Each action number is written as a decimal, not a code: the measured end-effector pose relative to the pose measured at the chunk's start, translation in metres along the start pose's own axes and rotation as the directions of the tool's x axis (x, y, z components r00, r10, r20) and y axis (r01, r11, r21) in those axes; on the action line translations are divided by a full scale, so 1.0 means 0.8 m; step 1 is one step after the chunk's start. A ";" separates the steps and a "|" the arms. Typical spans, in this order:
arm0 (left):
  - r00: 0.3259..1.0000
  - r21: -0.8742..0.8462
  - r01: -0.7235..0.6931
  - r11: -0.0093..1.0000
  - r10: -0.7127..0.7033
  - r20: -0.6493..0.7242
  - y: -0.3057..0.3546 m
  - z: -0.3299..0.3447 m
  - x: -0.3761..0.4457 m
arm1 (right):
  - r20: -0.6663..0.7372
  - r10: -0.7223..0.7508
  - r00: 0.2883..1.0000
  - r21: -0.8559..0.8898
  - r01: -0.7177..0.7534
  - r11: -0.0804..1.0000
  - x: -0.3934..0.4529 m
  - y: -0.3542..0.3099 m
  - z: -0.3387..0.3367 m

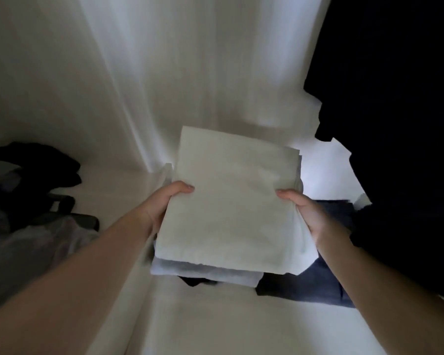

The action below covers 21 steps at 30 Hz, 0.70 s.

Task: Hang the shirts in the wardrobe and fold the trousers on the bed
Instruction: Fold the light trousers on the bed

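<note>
- head view: left hand and right hand grip opposite edges of a folded white cloth.
- beneath the cloth lie a pale folded garment and a dark blue garment.

Folded garment held over a stack, on a shelf in the wardrobe

The folded garment sits between the left hand and right hand — above stacked clothes; a heap of clothes lies far left, hanging garments right.

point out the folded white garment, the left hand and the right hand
folded white garment (231, 208): head view, middle of top face
left hand (169, 198): head view, thumb side at garment's left edge
right hand (301, 208): head view, thumb base at garment's right edge
</note>
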<state>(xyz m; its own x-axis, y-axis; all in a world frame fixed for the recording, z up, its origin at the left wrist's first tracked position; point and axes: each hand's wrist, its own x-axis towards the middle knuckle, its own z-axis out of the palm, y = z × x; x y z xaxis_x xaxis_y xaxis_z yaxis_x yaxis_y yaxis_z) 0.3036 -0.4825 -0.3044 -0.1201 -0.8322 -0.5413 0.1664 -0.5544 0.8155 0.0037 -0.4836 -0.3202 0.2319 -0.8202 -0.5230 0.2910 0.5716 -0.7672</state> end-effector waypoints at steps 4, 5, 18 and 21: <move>0.996 0.089 -0.040 0.995 0.047 -0.078 -0.026 -0.052 0.060 | -0.016 0.074 0.997 -0.085 -0.075 0.994 0.076 0.023 0.020; 0.992 0.122 -0.036 0.992 0.050 -0.116 -0.039 -0.064 0.069 | -0.036 0.091 0.995 -0.124 -0.094 0.988 0.089 0.035 0.024; 0.734 0.955 -0.038 0.293 0.657 -0.172 -0.118 -0.073 0.110 | -0.266 -0.475 0.839 -0.726 0.149 0.671 0.158 0.115 0.038; 0.670 0.988 -0.145 -0.052 0.729 0.137 -0.117 -0.052 0.123 | 0.064 -0.670 0.740 -0.989 0.136 0.055 0.165 0.115 0.053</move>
<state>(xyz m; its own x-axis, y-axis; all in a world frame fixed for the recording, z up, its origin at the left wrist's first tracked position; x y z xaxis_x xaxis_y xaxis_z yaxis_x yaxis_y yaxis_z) 0.3171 -0.5130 -0.4425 -0.0928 -0.9611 0.2600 -0.9582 0.1572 0.2392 0.1005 -0.5379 -0.4440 0.0364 -0.9879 0.1505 -0.8707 -0.1053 -0.4805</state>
